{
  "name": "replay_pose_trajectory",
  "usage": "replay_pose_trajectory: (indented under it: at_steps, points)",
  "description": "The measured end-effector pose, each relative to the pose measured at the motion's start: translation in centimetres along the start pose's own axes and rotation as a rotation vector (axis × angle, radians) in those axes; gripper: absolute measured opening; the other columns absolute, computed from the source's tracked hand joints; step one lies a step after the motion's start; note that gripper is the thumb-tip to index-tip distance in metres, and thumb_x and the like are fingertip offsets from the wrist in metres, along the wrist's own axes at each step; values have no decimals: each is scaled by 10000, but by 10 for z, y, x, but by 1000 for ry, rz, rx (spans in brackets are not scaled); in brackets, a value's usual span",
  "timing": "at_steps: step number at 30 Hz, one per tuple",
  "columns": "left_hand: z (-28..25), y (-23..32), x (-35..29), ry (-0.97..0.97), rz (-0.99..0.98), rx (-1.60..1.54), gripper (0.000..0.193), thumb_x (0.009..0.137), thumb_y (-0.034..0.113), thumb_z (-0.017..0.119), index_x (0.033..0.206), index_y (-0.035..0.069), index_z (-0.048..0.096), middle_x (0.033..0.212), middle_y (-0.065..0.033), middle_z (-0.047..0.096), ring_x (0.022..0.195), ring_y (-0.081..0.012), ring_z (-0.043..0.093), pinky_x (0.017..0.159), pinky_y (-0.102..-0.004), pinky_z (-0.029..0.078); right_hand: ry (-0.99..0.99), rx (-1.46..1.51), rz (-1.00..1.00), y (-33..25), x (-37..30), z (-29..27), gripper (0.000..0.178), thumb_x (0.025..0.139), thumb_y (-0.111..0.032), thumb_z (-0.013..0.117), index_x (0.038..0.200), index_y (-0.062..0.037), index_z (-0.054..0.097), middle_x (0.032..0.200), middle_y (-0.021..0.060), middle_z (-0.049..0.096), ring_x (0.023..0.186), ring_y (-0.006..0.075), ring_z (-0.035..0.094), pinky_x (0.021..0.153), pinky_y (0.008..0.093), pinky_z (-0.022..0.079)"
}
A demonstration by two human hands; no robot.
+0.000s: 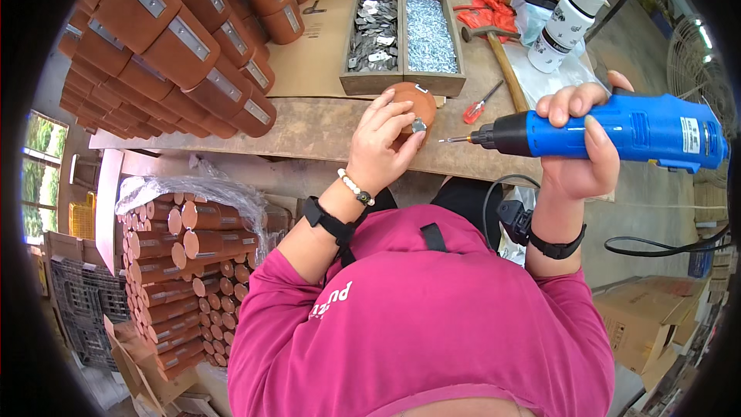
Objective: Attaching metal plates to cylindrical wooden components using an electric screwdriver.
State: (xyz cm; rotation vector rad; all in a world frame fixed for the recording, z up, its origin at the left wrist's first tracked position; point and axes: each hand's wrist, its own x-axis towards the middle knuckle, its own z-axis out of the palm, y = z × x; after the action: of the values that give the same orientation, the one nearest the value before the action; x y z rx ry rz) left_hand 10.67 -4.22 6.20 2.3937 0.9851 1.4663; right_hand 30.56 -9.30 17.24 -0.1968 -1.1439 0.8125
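My left hand (380,143) rests on a reddish-brown, round-ended piece (421,100) at the table's front edge, its fingers curled over it. Between thumb and fingertips a small grey metal plate (418,125) is pinched against that piece. A little metal loop (421,88) shows near the piece's far rim. My right hand (580,127) grips a blue electric screwdriver (641,133), held level. Its bit (454,139) points left toward the plate, with a gap between them. How deep the piece reaches under my fingers is hidden.
A two-part wooden box (404,31) holds grey metal plates and silver screws. Right of it lie a hammer (505,69), a red-handled screwdriver (480,106) and a white bottle (567,27). Reddish-brown pots (181,46) are stacked at left; more cylinders (174,293) stand below, partly under plastic.
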Motion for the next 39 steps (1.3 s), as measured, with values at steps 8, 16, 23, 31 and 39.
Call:
replay_pose_trajectory:
  at_steps: [8,16,23,31,39]
  points:
    - [2,2,-2,38,-30,-12,223,609,52,668,811,8,583,946,-126,571,1031,-320,482,822,-358,415,-65,-183,77,33,16,16,515,707,-41,461,1173,-13,245,791,114,464,671,214,498,669,395,418]
    - [3,0,-4,47,-44,-35,238,611,47,670,829,9,580,952,-126,560,1037,-322,474,822,-360,414,-116,-273,142,53,21,25,512,697,-6,497,1152,-14,262,773,108,478,671,211,517,650,364,439]
    - [2,0,-4,47,-36,-36,244,610,48,673,832,12,578,944,-128,559,1031,-328,476,816,-358,418,-134,-306,133,58,21,29,514,691,-10,518,1141,-3,270,752,108,486,656,205,519,640,349,441]
    - [4,-1,-5,45,-26,-34,240,611,44,673,829,17,577,948,-129,558,1035,-332,472,825,-364,411,-99,-261,141,62,26,35,478,658,39,555,1068,11,311,689,96,533,617,144,538,583,263,442]
    - [4,-2,-6,42,-39,-44,237,616,40,670,834,22,579,952,-125,559,1032,-334,472,831,-375,407,-114,-314,179,68,31,37,414,634,29,573,1004,19,388,682,71,550,611,111,534,562,230,430]
